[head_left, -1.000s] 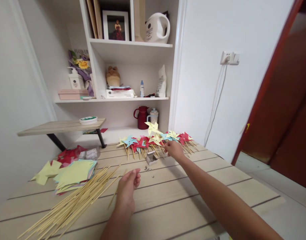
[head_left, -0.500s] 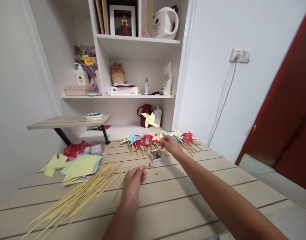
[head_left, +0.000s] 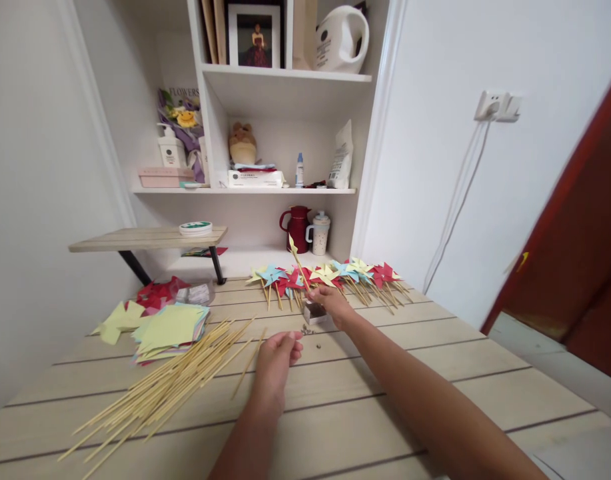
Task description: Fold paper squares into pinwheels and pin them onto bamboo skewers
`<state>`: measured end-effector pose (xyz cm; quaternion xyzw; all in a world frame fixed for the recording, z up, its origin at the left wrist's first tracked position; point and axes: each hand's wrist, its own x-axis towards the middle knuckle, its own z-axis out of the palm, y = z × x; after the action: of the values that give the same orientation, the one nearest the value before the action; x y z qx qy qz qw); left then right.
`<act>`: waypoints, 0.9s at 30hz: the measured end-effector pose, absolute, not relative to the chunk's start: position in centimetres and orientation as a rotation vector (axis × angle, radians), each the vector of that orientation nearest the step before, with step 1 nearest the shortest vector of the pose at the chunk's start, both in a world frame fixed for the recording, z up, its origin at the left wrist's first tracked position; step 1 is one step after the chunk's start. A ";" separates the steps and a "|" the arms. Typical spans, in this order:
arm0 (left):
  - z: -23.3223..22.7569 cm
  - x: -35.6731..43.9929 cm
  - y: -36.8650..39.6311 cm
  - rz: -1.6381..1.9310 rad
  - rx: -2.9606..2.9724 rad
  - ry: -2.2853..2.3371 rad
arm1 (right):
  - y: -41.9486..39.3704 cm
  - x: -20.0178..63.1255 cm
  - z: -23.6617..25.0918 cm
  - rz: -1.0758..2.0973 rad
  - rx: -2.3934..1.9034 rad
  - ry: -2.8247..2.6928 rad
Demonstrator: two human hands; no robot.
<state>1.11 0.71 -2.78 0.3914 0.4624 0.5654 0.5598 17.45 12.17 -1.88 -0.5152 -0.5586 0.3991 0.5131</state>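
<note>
Worktop (head_left: 385,407): slatted, carries all items below. Bundle of sticks (head_left: 172,383) lies left; row of pinwheels (head_left: 325,275) along far side. Right hand (head_left: 330,303): fingers closed on the stick of a yellow pinwheel (head_left: 293,247), held up edge-on before the row. Left hand (head_left: 278,360): loosely curled; whether it grips anything cannot be told. Risks, judged: a low right wrist could tip the box (head_left: 314,313); blades could crease against the row; a left-hand nudge could scatter the small grey pieces (head_left: 306,330).
</note>
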 end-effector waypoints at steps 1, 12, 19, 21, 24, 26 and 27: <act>-2.8 1.1 0.7 1.332 0.921 1.090 | 11.9 17.3 -1.8 0.984 -1.228 -1.336; -3.0 1.1 0.8 1.320 0.949 1.104 | 10.0 17.2 -2.0 1.025 -1.191 -1.361; -2.9 1.2 0.7 1.306 0.985 1.112 | 11.9 20.1 -1.2 0.686 -1.441 -1.372; -2.9 1.2 0.7 1.299 1.000 1.112 | 12.3 20.7 -1.1 0.556 -1.555 -1.372; -3.0 1.3 0.8 1.288 1.011 1.111 | 12.4 20.8 -1.1 0.400 -1.706 -1.378; -2.9 1.3 0.7 1.279 1.019 1.115 | 12.4 20.5 -1.2 0.342 -1.778 -1.393; -2.9 1.4 0.7 1.275 1.026 1.117 | 12.4 20.3 -1.2 0.325 -1.806 -1.403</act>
<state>1.36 0.70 -2.90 0.4332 0.4716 0.5383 0.5478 20.27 12.41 -1.23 -0.7152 -0.5557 0.1289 0.4038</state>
